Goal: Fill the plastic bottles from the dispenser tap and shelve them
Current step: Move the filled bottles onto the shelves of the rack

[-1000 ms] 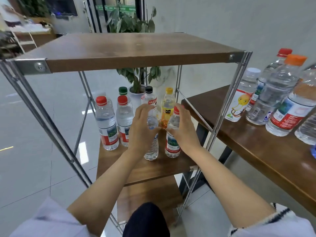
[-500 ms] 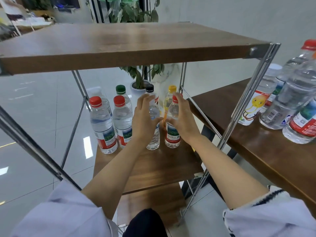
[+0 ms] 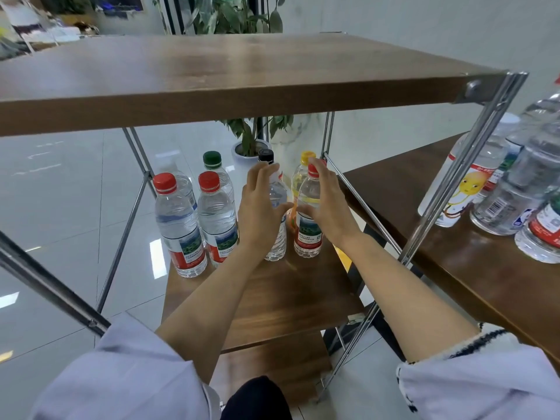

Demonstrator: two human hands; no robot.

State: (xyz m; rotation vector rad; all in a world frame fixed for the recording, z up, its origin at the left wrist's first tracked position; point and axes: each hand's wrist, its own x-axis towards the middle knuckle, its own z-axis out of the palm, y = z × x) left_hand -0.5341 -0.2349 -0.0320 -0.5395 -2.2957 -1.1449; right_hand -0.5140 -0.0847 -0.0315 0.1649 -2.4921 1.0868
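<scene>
Bottles standing on shelf

Left hand (image 3: pixel 260 207) and right hand (image 3: pixel 328 204) loosely spread, thumbs touching plain bottle (image 3: pixel 277 237) and labelled bottle (image 3: pixel 308 237), both upright, caps up, on brown wooden shelf (image 3: pixel 272 295). Beyond: more bottles (image 3: pixel 181 225), potted plant (image 3: pixel 249 137), glossy tiled floor (image 3: pixel 60 183).

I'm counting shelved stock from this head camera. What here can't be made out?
1. Head view: the left hand covers the upper half of the clear bottle; grip or mere touch is unclear.
2. The red-capped bottle and the right hand hide the body of the yellow-capped bottle.
3. The frame's right edge cuts off the table bottles.
4. Label print is too small to read.
</scene>
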